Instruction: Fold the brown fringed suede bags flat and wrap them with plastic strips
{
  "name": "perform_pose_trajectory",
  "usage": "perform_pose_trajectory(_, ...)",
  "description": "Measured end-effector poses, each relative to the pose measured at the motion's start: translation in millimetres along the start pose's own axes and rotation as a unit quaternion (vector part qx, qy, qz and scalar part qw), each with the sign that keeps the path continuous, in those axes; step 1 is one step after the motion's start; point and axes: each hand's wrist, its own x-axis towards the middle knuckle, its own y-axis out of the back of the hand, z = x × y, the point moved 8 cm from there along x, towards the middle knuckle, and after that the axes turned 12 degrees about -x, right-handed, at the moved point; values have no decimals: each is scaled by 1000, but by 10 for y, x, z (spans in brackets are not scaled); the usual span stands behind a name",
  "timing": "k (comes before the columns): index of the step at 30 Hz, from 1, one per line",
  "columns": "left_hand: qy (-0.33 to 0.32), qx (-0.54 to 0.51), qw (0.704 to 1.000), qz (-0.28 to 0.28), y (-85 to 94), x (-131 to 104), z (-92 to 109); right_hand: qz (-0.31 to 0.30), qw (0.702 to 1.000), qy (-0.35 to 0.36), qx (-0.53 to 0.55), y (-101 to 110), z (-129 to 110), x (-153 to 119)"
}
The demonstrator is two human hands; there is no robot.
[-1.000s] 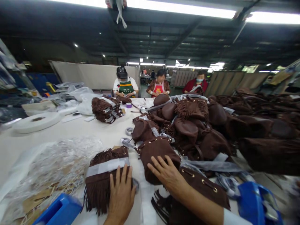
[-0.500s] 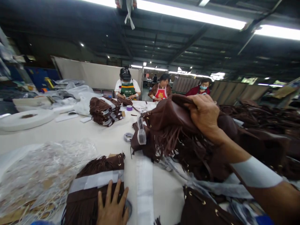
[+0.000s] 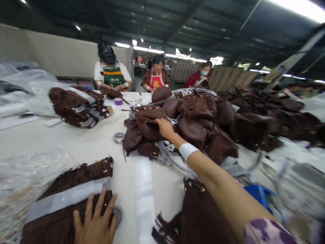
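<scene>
We press our left hand flat on the taped brown fringed suede bag; our right hand grasps a soft brown pouch bag, which next needs lifting clear of the heap.

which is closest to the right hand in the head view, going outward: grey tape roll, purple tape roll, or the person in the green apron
From the right hand:
1. grey tape roll, on the table just left of the hand.
2. purple tape roll, farther back on the table.
3. person in the green apron, at the far end of the table.
</scene>
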Motion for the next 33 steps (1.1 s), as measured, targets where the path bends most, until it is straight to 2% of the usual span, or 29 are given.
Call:
perform_pose_trajectory(2,4,-14,1000,-14,40,-2,8,1,1000,-7,3,138,157,-227)
perform_pose_trajectory(4,10,-34,999,-25,49,7,-18,21,999,-6,32,381,339,-631)
perform_pose_trajectory(6,19,-76,997,-15,95,10,-5,20,996,-21,83,613,505,-1281)
perform_pose_trajectory(8,-1,-151,988,-4,187,-24,179,-20,988,-81,127,736,635,-2150)
perform_pose_trajectory(10,-60,-244,968,-26,272,-127,587,-54,974,-130,178,788,609,-3099)
perform_pose_trajectory(12,-114,-317,936,-99,252,-304,1111,-82,962,-167,198,791,444,-3959)
perform_pose_trajectory(14,-123,-380,895,-197,101,-516,1589,-105,957,-194,190,764,211,-4608)
perform_pose_trajectory(15,-124,-406,876,-231,16,-611,1788,-112,954,-204,190,743,99,-4835)
perform_pose_trajectory(17,-130,-441,849,-259,-128,-728,2072,-117,946,-220,208,685,-59,-5106)
perform_pose_trajectory(20,-151,-456,843,-242,-216,-733,2260,-94,931,-251,248,622,-21,-5189)
perform_pose_trajectory(22,-169,-448,846,-232,-181,-697,2314,-63,930,-264,248,657,129,-5141)
perform_pose_trajectory(25,-179,-432,853,-233,-104,-703,2341,-4,954,-237,185,822,295,-5068)
perform_pose_trajectory(28,-139,-430,863,-228,-176,-813,2265,40,968,-205,141,876,248,-5127)
perform_pose_trajectory(30,-117,-429,870,-214,-282,-916,2203,41,948,-249,195,736,210,-5260)
perform_pose_trajectory(31,-117,-428,872,-205,-318,-960,2190,28,923,-297,241,614,210,-5350)
perform_pose_trajectory(33,-131,-424,874,-198,-333,-1016,2210,-23,855,-396,335,346,191,-5532)
